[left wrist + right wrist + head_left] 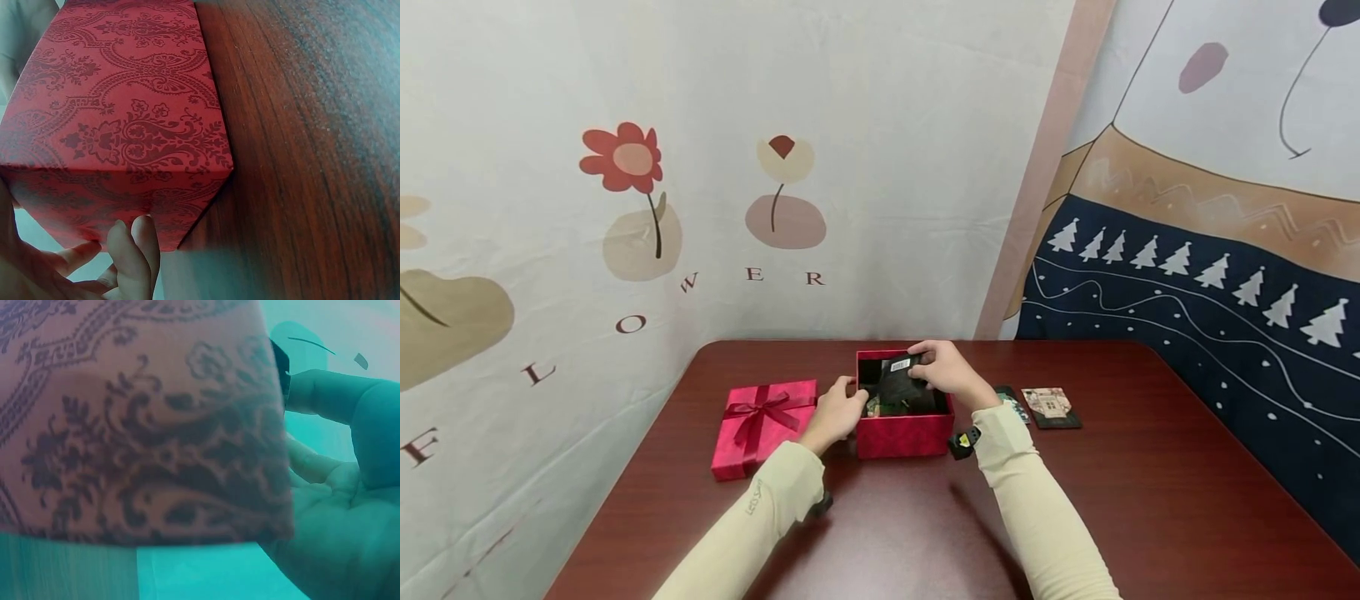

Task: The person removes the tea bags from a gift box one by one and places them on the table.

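Note:
A red patterned gift box point(904, 437) stands uncovered on the table, with dark contents inside. My left hand point(837, 412) holds its left wall, thumb at the rim; in the left wrist view its fingers point(128, 253) lie against the outside of that wall. My right hand point(951, 368) reaches over the box's right rim and pinches a flat black item with a white barcode label point(900, 365) at its upper right edge. That item leans inside the box opening. In the right wrist view, the box wall hides most of it.
The red lid point(752, 429) with a ribbon bow lies left of the box. To the right are a flat square piece with a printed picture point(1051, 407) and a second printed piece point(1011, 398), partly behind the right sleeve. A printed cloth point(880, 167) hangs behind the brown table point(1150, 500).

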The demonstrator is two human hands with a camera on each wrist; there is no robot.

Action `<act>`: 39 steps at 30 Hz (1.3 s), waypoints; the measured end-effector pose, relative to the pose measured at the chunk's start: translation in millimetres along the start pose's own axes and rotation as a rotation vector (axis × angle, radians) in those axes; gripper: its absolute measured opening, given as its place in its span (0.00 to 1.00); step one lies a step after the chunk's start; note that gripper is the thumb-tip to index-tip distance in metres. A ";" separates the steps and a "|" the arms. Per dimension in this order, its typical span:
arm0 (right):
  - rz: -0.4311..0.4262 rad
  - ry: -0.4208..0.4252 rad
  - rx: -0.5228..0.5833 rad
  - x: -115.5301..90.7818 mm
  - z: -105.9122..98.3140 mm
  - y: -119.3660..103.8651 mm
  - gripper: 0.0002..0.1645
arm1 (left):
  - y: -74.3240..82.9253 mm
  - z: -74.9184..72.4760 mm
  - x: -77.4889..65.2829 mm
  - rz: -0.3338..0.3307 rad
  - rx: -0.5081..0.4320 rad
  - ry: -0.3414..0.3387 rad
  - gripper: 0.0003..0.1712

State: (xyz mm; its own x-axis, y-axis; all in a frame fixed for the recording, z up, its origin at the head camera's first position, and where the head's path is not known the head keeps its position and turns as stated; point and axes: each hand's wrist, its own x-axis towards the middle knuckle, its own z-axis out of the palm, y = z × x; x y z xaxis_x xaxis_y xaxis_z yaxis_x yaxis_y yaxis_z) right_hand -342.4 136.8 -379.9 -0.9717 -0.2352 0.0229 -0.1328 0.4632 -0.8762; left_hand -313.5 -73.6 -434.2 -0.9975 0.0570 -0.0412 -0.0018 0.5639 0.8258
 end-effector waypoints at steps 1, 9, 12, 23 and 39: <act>-0.002 -0.002 0.003 -1.3 -2.0 -0.1 0.24 | 0.0 0.1 0.1 0.000 -0.001 0.001 0.31; -0.006 -0.001 0.027 -7.6 -14.3 -0.8 0.24 | -0.2 0.6 -0.1 0.001 0.007 -0.006 0.31; -0.012 0.004 0.030 -9.9 -17.1 -0.7 0.24 | -0.5 1.1 -0.1 -0.007 0.004 -0.003 0.31; 0.009 0.032 0.047 -15.5 -26.8 4.7 0.24 | -1.0 -0.5 1.0 -0.002 0.008 -0.008 0.32; 0.057 0.056 0.125 -30.0 -47.5 26.5 0.25 | -1.8 -1.0 3.8 0.009 0.001 -0.017 0.32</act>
State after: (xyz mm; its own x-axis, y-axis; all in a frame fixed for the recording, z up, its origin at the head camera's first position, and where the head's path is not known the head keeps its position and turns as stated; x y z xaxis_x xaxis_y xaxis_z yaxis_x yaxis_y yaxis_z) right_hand -326.1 196.7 -380.9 -0.9868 -0.1618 -0.0050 -0.0549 0.3634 -0.9300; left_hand -317.3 -75.2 -435.3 -0.9962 0.0755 -0.0434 0.0068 0.5643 0.8255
